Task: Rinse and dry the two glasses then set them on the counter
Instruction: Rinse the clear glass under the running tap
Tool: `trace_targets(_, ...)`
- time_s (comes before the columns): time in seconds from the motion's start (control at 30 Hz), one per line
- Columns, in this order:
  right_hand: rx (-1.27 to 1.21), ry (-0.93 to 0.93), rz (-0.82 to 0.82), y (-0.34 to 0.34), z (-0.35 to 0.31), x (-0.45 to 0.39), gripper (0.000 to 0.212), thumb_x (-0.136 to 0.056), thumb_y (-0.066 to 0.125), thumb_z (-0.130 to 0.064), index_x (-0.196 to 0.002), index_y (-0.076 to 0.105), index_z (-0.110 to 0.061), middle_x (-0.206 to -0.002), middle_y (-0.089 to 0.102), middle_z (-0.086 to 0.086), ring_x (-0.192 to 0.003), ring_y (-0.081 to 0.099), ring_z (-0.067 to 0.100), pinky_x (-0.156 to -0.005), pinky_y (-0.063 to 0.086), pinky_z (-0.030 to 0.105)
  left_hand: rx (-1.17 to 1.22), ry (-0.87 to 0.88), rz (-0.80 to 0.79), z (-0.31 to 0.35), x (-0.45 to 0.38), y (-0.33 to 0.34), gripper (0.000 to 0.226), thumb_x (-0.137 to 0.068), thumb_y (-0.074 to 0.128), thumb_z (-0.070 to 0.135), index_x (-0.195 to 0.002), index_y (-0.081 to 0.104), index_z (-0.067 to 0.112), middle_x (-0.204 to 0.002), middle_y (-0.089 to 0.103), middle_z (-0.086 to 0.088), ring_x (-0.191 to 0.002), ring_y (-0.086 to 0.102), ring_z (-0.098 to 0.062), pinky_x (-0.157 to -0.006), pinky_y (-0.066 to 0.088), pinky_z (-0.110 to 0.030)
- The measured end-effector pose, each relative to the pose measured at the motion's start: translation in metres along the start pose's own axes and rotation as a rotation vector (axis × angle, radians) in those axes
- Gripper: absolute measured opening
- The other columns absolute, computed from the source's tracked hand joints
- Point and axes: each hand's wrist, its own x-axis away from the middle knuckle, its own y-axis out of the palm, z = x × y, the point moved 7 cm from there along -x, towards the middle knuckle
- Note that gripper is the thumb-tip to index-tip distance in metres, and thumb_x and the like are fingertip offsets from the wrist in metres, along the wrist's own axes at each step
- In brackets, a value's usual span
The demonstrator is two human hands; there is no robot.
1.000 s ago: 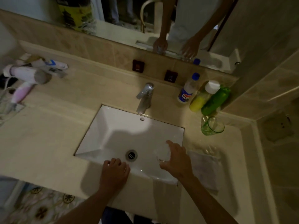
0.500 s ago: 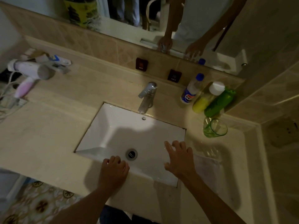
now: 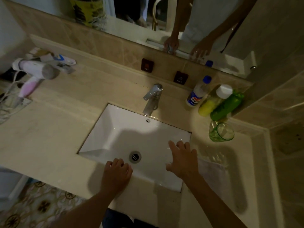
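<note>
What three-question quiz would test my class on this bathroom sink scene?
1. True or false: water is streaming from the tap.
2. Where does the green glass stand? A) in the sink B) on the counter, to the right of the sink C) beside the hair dryer
3. Which hand rests on the sink's front rim?

Key: 1 false; 2 B; 3 the left hand.

Bare forearms, no sleeves; left hand [image 3: 117, 172], right hand [image 3: 182, 159] ungloved.
</note>
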Motion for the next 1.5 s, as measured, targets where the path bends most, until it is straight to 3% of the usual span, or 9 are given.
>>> trace_targets(0.17,0.04,0.083,-0.364,0.044,-0.001,0.007,0.102,-0.063,0.078,-0.05,-0.145,0.02,-0.032,-0.143,0.032,0.01,-0.135,0.027,0.034,-0.102,0.031,0.055,0.04,-0.024,0.012,-0.001,-0.005,-0.004,0.026,-0.09,0.048,0.034,-0.072,0.063,0.022,-0.074,0.06,-0.002,-0.072,0.056,-0.025,-0.07,0.043,-0.039)
trace_targets(0.33,-0.028,0.047,-0.118,0.025,-0.021,0.005,0.095,-0.06,0.078,-0.054,-0.139,0.027,-0.034,-0.133,0.039,0.006,-0.123,0.034,0.03,-0.095,0.036,0.05,0.084,-0.04,0.018,-0.002,-0.003,-0.003,0.032,-0.091,0.045,0.037,-0.069,0.062,0.022,-0.072,0.059,0.0,-0.071,0.056,-0.022,-0.07,0.043,-0.037)
trace_targets(0.5,0.017,0.035,-0.266,0.047,-0.029,-0.007,0.098,-0.064,0.079,-0.046,-0.143,0.022,-0.031,-0.141,0.034,0.013,-0.132,0.029,0.035,-0.103,0.03,0.056,0.017,-0.015,-0.003,0.001,-0.002,-0.005,0.02,-0.088,0.06,0.032,-0.07,0.063,0.023,-0.069,0.061,0.0,-0.069,0.057,-0.024,-0.067,0.044,-0.036)
trace_targets(0.6,0.04,0.02,0.031,0.032,-0.031,-0.007,0.093,-0.058,0.081,-0.043,-0.137,0.035,-0.031,-0.127,0.044,0.01,-0.117,0.042,0.032,-0.092,0.038,0.052,0.025,-0.015,-0.023,0.0,-0.002,-0.005,0.021,-0.088,0.056,0.034,-0.07,0.062,0.025,-0.07,0.062,0.001,-0.07,0.057,-0.024,-0.068,0.041,-0.036)
trace_targets(0.77,0.015,0.076,-0.259,0.057,-0.026,-0.004,0.101,-0.067,0.079,-0.041,-0.147,0.018,-0.03,-0.146,0.03,0.015,-0.136,0.024,0.036,-0.106,0.026,0.058,0.023,-0.024,-0.068,-0.001,0.002,-0.002,0.032,-0.089,0.04,0.04,-0.071,0.062,0.027,-0.072,0.061,0.004,-0.07,0.055,-0.02,-0.068,0.041,-0.037)
trace_targets(0.9,-0.266,0.121,-0.047,0.034,-0.004,0.005,0.095,-0.061,0.077,-0.051,-0.14,0.028,-0.034,-0.133,0.042,0.003,-0.124,0.039,0.026,-0.096,0.042,0.045,0.023,-0.04,-0.064,-0.002,-0.004,-0.009,0.033,-0.088,0.039,0.04,-0.07,0.063,0.026,-0.07,0.061,0.003,-0.069,0.056,-0.021,-0.066,0.037,-0.036)
trace_targets(1.13,-1.405,0.493,0.186,0.034,0.082,0.04,0.09,-0.051,0.096,-0.022,-0.13,0.052,-0.015,-0.12,0.063,0.0,-0.112,0.061,0.018,-0.084,0.055,0.033,-0.037,-0.013,-0.1,0.0,0.001,-0.007,0.032,-0.086,0.039,0.035,-0.072,0.064,0.022,-0.07,0.063,-0.002,-0.068,0.058,-0.026,-0.065,0.04,-0.036)
trace_targets(1.37,-1.439,0.68,0.564,0.018,0.194,0.079,0.063,-0.061,0.089,-0.008,-0.116,0.059,-0.017,-0.113,0.066,0.01,-0.098,0.065,0.027,-0.077,0.055,0.038,-0.141,0.048,-0.171,0.003,0.001,0.002,0.041,-0.084,0.032,0.032,-0.083,0.07,0.015,-0.078,0.066,-0.011,-0.073,0.061,-0.03,-0.066,0.037,-0.04)
trace_targets(1.5,-1.53,0.791,0.644,0.016,0.252,0.079,0.049,-0.066,0.084,0.0,-0.09,0.059,-0.034,-0.098,0.061,-0.01,-0.09,0.063,0.015,-0.068,0.053,0.031,-0.169,0.05,-0.155,0.004,0.0,0.002,0.013,-0.077,0.07,0.025,-0.082,0.07,0.013,-0.077,0.067,-0.012,-0.071,0.061,-0.032,-0.064,0.039,-0.042)
